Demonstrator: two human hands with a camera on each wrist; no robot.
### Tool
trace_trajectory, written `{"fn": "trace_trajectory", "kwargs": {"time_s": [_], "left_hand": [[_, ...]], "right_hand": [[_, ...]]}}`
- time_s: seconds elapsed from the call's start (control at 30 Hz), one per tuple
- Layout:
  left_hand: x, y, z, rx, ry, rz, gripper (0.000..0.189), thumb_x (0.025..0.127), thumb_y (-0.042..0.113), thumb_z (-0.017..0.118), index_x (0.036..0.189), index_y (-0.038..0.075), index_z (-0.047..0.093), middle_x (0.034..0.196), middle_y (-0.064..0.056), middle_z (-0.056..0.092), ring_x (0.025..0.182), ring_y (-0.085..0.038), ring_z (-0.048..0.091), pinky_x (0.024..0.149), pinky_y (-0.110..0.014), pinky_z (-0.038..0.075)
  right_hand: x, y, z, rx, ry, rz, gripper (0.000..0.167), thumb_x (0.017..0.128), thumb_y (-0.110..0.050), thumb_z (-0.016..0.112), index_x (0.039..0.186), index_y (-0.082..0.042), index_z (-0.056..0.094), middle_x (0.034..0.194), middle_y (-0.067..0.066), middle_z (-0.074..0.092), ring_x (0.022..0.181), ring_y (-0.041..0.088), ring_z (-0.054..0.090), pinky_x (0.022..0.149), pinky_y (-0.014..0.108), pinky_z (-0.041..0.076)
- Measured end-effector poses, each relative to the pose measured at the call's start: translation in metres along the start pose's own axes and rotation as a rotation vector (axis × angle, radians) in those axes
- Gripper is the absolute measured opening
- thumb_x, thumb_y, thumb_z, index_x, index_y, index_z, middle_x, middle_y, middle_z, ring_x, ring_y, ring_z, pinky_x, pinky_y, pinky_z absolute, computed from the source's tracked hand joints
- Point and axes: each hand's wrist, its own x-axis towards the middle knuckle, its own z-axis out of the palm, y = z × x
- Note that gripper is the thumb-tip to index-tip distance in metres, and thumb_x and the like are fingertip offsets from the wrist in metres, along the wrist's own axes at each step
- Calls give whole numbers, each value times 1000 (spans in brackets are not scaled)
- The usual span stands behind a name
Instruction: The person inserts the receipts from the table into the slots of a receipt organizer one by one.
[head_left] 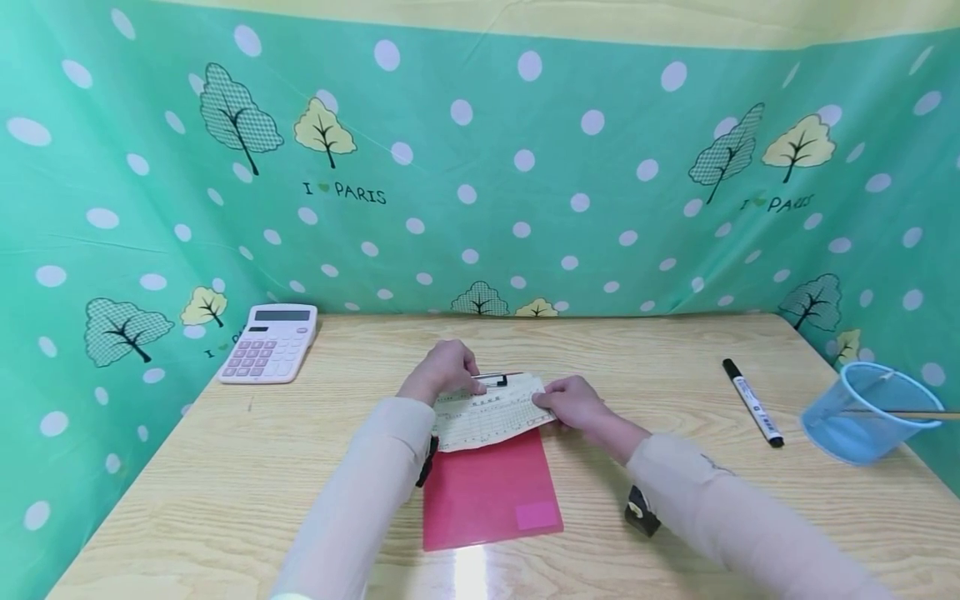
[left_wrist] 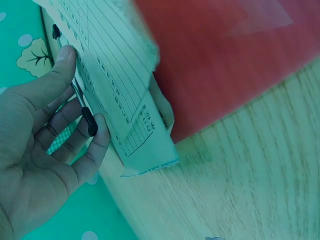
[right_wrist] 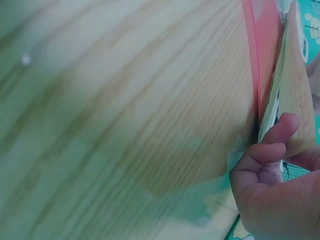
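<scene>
A red clipboard (head_left: 491,496) lies on the table, with printed paper sheets (head_left: 487,423) over its far half. My left hand (head_left: 448,371) is at the board's far end. In the left wrist view its thumb and curled fingers pinch the metal clip (left_wrist: 77,91), which has black tips. My right hand (head_left: 577,404) grips the sheets by their right edge, thumb on top. The near edge of the papers (left_wrist: 107,65) lifts off the board and bends. How far the sheets sit under the clip cannot be told.
A pink and white calculator (head_left: 268,346) lies at the far left. On the right are a marker (head_left: 753,404) with a black cap and a blue mesh pen cup (head_left: 840,417) holding a thin stick. A green patterned cloth (head_left: 480,167) hangs behind the table.
</scene>
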Motion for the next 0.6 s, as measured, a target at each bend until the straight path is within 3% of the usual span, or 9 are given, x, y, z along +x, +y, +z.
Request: {"fn": "trace_trajectory", "kwargs": {"time_s": [0.17,0.33,0.47,0.6], "left_hand": [[1,-1,0,-4,-6,-6,17,80,15,89,83,6,75,89,-2,69,89,-19,59,87,-36,51],[2,-1,1,17,-9,4,18,80,16,89,83,6,74,89,-2,67,88,-19,57,86,-36,51],[1,-1,1,24,-15,9,19,80,16,89,85,6,74,88,-2,67,85,-18,57,82,-35,51],[3,-3,1,25,-28,4,19,80,16,88,85,7,72,88,-1,66,84,-17,56,80,-34,51]], "right_hand": [[3,-2,6,71,2,47,19,99,-8,62,108,9,66,78,9,69,53,10,58,54,21,41],[5,-3,12,61,17,62,20,97,-9,64,104,9,69,80,9,69,54,9,58,51,20,46],[6,-4,15,2,24,67,19,93,-14,71,81,0,68,66,2,62,53,8,51,50,21,43],[8,-7,16,-79,27,68,45,86,-19,80,57,-13,47,52,-4,40,49,9,37,48,23,33]]}}
